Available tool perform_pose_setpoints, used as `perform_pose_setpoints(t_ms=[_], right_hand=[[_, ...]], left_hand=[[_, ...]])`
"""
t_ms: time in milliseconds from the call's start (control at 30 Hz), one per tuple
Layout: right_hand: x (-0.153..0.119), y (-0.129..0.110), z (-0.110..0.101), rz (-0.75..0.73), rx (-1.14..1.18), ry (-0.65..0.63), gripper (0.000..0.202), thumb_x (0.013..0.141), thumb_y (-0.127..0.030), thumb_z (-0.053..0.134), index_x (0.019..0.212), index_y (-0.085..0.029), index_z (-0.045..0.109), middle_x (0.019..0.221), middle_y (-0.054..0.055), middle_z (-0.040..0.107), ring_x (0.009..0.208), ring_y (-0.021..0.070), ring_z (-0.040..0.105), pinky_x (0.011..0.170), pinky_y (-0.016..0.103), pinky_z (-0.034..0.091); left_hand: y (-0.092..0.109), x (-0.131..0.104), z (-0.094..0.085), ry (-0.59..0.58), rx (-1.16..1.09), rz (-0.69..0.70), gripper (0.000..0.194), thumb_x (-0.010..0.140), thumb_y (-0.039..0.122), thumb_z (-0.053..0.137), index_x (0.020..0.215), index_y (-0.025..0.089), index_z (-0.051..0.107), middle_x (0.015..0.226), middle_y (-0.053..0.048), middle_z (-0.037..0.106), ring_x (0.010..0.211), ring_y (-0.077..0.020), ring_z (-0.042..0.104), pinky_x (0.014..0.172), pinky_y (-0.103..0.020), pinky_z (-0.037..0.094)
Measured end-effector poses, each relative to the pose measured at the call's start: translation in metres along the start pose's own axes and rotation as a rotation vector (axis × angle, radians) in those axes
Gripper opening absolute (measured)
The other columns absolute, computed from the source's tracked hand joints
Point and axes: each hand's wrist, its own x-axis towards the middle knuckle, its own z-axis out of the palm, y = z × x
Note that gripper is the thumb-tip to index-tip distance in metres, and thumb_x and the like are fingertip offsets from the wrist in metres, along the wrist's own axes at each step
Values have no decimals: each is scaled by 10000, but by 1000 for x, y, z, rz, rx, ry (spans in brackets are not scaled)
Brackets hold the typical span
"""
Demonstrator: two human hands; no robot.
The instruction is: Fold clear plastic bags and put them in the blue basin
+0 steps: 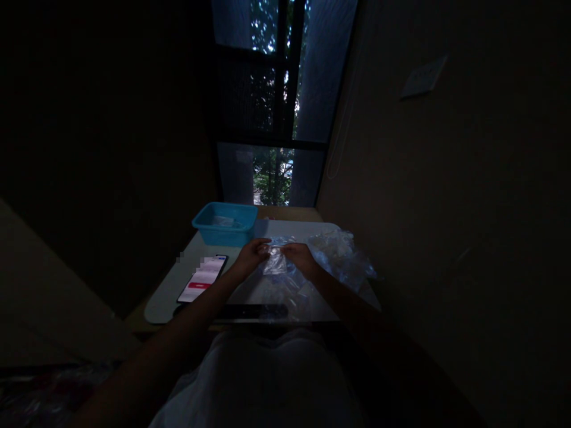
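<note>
The left grip (pixel 256 252) and the right grip (pixel 300 257) are both closed, with fingers and thumbs, on the clear plastic packet (pixel 275 263), one at each side of its far edge. The packet is between them, just above the surface (pixel 250 292). Probably it is held from two sides because such a thin film would fold if only one side was supported. Its content I cannot tell, as the light is weak.

Just to the right of the grip, a loose heap of clear plastic (pixel 336 252) spreads over the surface, perhaps kept there for an easy reach. More film lies under the grip and nearer to the body, over one end of a dark strip (pixel 243 311).

Beyond the grip and to the left stands a blue basket (pixel 227 238), open at top, with some packets (pixel 223 221) inside; its place seems within reach. Left and nearer, a phone (pixel 204 279) lies screen up, maybe for easy viewing.
</note>
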Motion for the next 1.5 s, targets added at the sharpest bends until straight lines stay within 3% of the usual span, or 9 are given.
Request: perform_pose_setpoints(t_ms=[167, 300, 400, 567, 733, 900, 1067, 1300, 1500], right_hand=[[-1, -3, -1, 35, 27, 12, 197, 551, -336, 608, 528, -141, 593, 479, -35, 471, 488, 74, 388, 498, 224, 288], [-1, -3, -2, 65, 37, 0, 218, 541, -350, 612, 513, -136, 577, 457, -40, 448, 470, 68, 374, 491, 225, 282], [-2, -5, -2, 77, 11, -90, 223, 535, -346, 612, 484, -137, 556, 433, -46, 428, 449, 63, 362, 479, 223, 274], [-3, -9, 1, 127, 8, -146, 209, 544, -335, 604, 479, -142, 555, 408, -52, 416, 429, 59, 353, 456, 215, 260], [-4, -8, 1, 129, 13, -151, 172, 516, -298, 631, 498, -137, 573, 442, -50, 460, 452, 59, 381, 484, 212, 286], [-1, -2, -1, 137, -13, -107, 151, 490, -279, 632, 505, -135, 588, 462, -41, 491, 469, 65, 395, 497, 216, 291], [-1, -6, 2, 117, -46, -151, 174, 486, -295, 642, 477, -141, 563, 433, -54, 454, 450, 55, 363, 482, 210, 275], [-7, -10, 3, 137, -33, -166, 237, 505, -327, 646, 454, -141, 509, 404, -77, 370, 428, 45, 322, 445, 207, 232], [-6, -1, 4, 212, 103, -120, 218, 498, -332, 663, 538, -135, 578, 494, -36, 502, 509, 86, 466, 504, 228, 348]], left_hand=[[0, -1, -1, 47, -144, -79, 378, 476, 214, 658, 828, 117, 560, 621, 23, 551, 582, -102, 503, 583, -245, 390], [2, 0, 1, 82, -205, -86, 428, 456, 240, 690, 849, 129, 562, 781, -29, 608, 712, -137, 547, 659, -268, 411], [4, 2, 2, 3, -107, -97, 393, 451, 271, 702, 805, 133, 599, 782, -42, 627, 730, -157, 553, 660, -272, 412], [2, 2, 1, -162, 126, -107, 257, 499, 325, 672, 637, 114, 627, 552, -11, 579, 534, -121, 498, 528, -247, 374], [-2, 0, 0, -85, 76, -119, 262, 483, 340, 673, 571, 108, 589, 500, 6, 533, 483, -92, 453, 495, -231, 354], [-1, -1, 1, -50, 8, -171, 302, 500, 373, 653, 638, 112, 593, 486, 24, 496, 444, -70, 398, 448, -210, 300], [6, -2, 2, -118, 139, -109, 298, 509, 395, 648, 484, 117, 543, 406, 48, 400, 408, -51, 317, 424, -206, 232], [4, 1, 1, -32, 38, -135, 297, 506, 390, 642, 462, 130, 507, 410, 44, 401, 405, -55, 324, 426, -213, 230], [1, 0, -1, 26, -78, -180, 302, 517, 359, 647, 464, 144, 441, 399, 70, 349, 374, -34, 280, 395, -198, 194]])
